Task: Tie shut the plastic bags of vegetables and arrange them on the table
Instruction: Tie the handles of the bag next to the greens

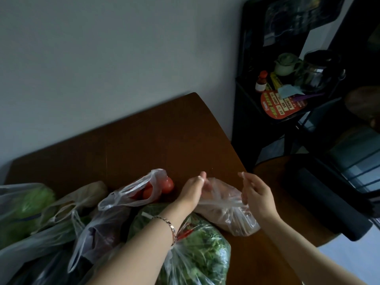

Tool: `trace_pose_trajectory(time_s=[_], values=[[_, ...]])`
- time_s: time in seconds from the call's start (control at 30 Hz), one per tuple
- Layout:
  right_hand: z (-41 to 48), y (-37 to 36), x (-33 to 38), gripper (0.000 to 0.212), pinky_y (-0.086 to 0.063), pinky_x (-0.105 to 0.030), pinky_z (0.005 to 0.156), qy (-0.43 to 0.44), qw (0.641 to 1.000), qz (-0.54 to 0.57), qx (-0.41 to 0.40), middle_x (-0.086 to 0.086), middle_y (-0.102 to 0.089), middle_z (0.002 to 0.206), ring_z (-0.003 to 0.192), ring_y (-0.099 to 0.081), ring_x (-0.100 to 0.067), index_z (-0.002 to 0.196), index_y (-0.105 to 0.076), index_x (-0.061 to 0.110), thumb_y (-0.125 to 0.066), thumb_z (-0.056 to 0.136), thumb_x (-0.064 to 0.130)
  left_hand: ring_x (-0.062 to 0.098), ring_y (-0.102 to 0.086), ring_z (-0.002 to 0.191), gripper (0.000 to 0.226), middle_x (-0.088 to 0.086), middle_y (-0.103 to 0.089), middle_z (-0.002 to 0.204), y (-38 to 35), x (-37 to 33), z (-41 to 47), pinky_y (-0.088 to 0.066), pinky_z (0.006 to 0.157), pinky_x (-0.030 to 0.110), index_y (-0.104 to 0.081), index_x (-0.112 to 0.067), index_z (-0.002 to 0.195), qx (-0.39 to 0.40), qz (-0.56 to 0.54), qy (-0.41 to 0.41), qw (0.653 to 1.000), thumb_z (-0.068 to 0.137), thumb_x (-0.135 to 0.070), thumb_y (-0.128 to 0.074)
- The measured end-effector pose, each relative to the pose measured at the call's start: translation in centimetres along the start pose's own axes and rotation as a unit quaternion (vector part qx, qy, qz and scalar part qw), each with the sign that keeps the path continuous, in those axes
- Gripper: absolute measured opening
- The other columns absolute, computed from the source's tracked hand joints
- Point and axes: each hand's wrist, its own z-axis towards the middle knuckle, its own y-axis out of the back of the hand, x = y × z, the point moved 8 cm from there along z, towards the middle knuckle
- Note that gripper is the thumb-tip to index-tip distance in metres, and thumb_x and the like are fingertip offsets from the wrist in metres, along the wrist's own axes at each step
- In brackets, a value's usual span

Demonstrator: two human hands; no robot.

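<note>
A clear plastic bag with brownish contents (228,212) lies on the brown table (144,145) near its right edge. My left hand (193,190) pinches the bag's left handle; my right hand (257,194) pinches the right handle, both lifted above the bag. Left of them lies an open bag of red tomatoes (148,190). A bag of leafy greens (197,254) sits under my left forearm. Further left are a bag with dark purple contents (102,229), a beige-toned bag (82,198) and a bag with a pale green cabbage (26,206).
A grey wall backs the table. To the right stands a black shelf (257,124) with a green teapot (286,64), a glass kettle (320,68), a small bottle (261,81) and a red card. A dark chair (329,202) sits beside the table's right edge.
</note>
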Motion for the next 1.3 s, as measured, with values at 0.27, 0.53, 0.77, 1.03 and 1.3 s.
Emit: trace_pose_trajectory(time_s=[0.27,0.53,0.77,1.03,1.3], values=[[0.7,-0.6,5.1,0.017,-0.053,-0.011,0.067,0.131,0.991,-0.023,0.025,0.004,-0.068,0.081,0.073,-0.066,0.001,0.085,-0.063,0.023,-0.064,0.082,0.006,0.011,-0.049,0.042,0.033,0.001,-0.074,0.084,-3.5,-0.3,-2.6,-0.03,0.044,0.02,-0.049,-0.01,0.066,0.167,-0.079,0.032,0.982,0.093,-0.008,-0.029],[-1.5,-2.6,-1.1,0.016,-0.041,-0.011,0.053,0.109,0.967,-0.206,0.105,0.012,-0.058,0.067,0.057,-0.055,-0.003,0.08,-0.062,0.02,-0.056,0.089,0.007,0.002,-0.042,0.051,0.075,0.002,-0.046,0.05,-3.7,1.3,-2.8,-0.031,0.049,0.012,-0.066,-0.01,0.112,0.205,-0.105,0.049,0.972,0.097,-0.049,-0.004],[-1.1,-3.3,-1.4,0.015,-0.04,-0.013,0.063,0.095,0.969,-0.215,0.08,0.006,-0.062,0.078,0.071,-0.057,-0.002,0.096,-0.068,0.013,-0.054,0.091,0.018,0.003,-0.047,0.063,0.073,0.005,-0.063,0.106,-2.9,-0.7,-3.6,-0.034,0.058,0.015,-0.066,-0.005,0.107,0.148,-0.203,0.038,0.967,0.098,-0.046,-0.007],[-1.3,-3.7,-1.9,0.022,-0.031,-0.008,0.039,0.007,0.996,-0.071,0.048,-0.003,-0.056,0.062,0.043,-0.047,0.002,0.079,-0.064,0.0,-0.051,0.092,0.013,0.019,-0.065,0.081,0.055,0.024,-0.068,0.097,1.7,-4.5,-4.7,-0.046,0.06,0.019,-0.065,-0.01,0.07,-0.032,-0.027,-0.07,0.997,0.101,-0.028,-0.024],[-1.2,-5.6,-1.0,0.029,-0.032,-0.017,0.05,0.109,0.952,-0.231,0.167,0.008,-0.039,0.055,0.05,-0.042,0.001,0.059,-0.047,0.01,-0.053,0.085,-0.001,0.008,-0.057,0.047,0.039,0.002,-0.053,0.052,-1.6,-6.7,-3.5,-0.053,0.053,0.022,-0.059,-0.005,0.076,0.07,-0.151,-0.06,0.984,0.101,-0.021,-0.033]])
